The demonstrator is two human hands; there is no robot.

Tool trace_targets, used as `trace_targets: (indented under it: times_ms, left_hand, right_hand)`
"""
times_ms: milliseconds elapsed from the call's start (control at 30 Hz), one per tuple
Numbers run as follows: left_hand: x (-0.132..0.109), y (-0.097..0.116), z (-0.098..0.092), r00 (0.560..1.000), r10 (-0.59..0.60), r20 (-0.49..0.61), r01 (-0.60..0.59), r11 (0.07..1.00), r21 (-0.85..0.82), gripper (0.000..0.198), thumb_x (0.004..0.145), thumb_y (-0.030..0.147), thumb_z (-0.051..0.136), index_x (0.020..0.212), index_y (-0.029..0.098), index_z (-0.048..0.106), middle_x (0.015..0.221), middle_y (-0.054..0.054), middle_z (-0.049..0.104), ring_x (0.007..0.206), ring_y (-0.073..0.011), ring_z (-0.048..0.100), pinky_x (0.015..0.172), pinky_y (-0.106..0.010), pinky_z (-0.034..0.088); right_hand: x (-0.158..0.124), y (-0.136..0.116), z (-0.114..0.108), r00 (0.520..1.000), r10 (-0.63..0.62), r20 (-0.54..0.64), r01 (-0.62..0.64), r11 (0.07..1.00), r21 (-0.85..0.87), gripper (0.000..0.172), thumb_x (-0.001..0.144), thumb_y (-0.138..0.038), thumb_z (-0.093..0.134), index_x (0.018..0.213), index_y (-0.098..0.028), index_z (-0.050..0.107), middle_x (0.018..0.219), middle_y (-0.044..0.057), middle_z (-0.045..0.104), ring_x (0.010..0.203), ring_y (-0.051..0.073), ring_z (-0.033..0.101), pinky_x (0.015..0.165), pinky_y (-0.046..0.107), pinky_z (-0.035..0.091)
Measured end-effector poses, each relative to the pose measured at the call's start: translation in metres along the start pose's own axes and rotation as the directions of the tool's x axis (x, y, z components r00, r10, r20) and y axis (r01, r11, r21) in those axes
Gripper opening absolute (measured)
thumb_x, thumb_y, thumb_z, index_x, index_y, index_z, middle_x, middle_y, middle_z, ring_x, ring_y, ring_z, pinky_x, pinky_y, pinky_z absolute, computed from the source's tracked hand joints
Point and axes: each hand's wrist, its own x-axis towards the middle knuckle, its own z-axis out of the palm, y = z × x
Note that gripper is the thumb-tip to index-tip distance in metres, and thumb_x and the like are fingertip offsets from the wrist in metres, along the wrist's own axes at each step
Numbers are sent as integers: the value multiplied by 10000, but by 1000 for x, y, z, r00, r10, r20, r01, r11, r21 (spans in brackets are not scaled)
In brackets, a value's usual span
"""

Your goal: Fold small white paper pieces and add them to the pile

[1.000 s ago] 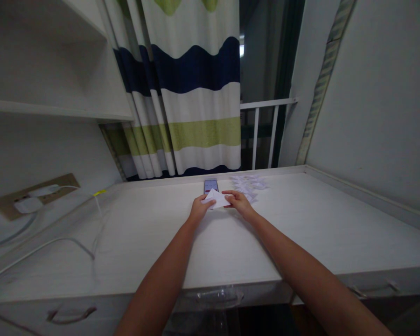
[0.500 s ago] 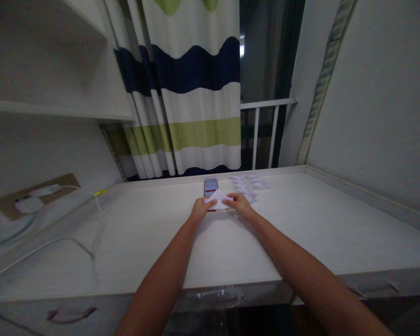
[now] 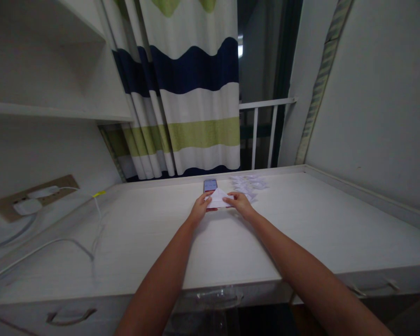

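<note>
White paper, folded to a small triangle (image 3: 218,198), sits pinched at its two lower corners between the left hand (image 3: 199,210) and the right hand (image 3: 241,204), low over the far middle of the table (image 3: 154,233). Such a light sheet could slip or crease crookedly if one pinch pulls harder than the other — the grip is only at the fingertips. A phone (image 3: 210,185) lies just behind the paper, its screen lit, and a scatter of small folded papers (image 3: 248,184) lies near the right hand; a careless sweep could nudge either. White cables (image 3: 56,242) trail well apart at the left, below a striped curtain (image 3: 189,93).
</note>
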Motion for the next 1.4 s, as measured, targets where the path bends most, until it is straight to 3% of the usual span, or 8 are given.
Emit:
trace_targets:
  times_ms: [367, 567, 767, 1000, 1233, 1400]
  left_hand:
    - [-5, 5, 2, 999, 29, 30, -30, 999, 44, 447, 673, 399, 562, 1059, 193, 468, 905, -64, 591, 639, -147, 597, 557, -287, 503]
    - [-2, 4, 1, 1000, 11, 6, -12, 999, 50, 392, 627, 454, 583, 882, 166, 510, 892, -63, 589, 587, -129, 586, 527, -273, 498]
    - [1, 1, -3, 999, 20, -28, -19, 1000, 24, 308, 646, 443, 559, 717, 147, 513, 770, -36, 589, 589, -128, 582, 565, -286, 500]
    - [0, 2, -5, 999, -8, -40, 8, 1000, 5, 229, 670, 371, 533, 710, 149, 495, 687, -22, 586, 555, -142, 605, 551, -264, 481]
    - [0, 2, -5, 999, 11, -30, -11, 1000, 11, 229, 664, 357, 546, 738, 141, 526, 766, -45, 590, 569, -143, 603, 538, -266, 484]
    - [1, 2, -7, 999, 15, -38, -15, 1000, 8, 247, 644, 344, 554, 775, 134, 544, 786, -54, 589, 596, -156, 605, 513, -255, 482]
  right_hand:
    - [1, 1, 1, 1000, 7, -19, -6, 999, 38, 334, 484, -308, 718, 737, -123, 604, 618, 3, 601, 503, 102, 546, 502, 248, 490]
    - [-3, -2, 0, 998, -34, 50, 29, 996, 90, 459, 547, -363, 672, 939, -171, 530, 518, -57, 545, 491, 97, 543, 533, 267, 503]
    - [-1, -1, -2, 998, -40, 57, 32, 990, 137, 335, 574, -375, 639, 823, -187, 518, 577, -38, 577, 537, 114, 573, 552, 279, 511]
    - [2, 0, -5, 995, -61, 78, 51, 991, 121, 227, 578, -326, 629, 735, -166, 595, 677, -6, 607, 560, 106, 577, 563, 259, 501]
    - [2, 1, -5, 987, -86, 132, 82, 996, 36, 297, 534, -276, 680, 793, -136, 649, 573, -36, 567, 516, 67, 501, 597, 260, 491]
    - [3, 3, -6, 988, -63, 142, 55, 997, 61, 336, 522, -289, 694, 817, -134, 651, 582, -31, 584, 545, 79, 530, 624, 272, 500]
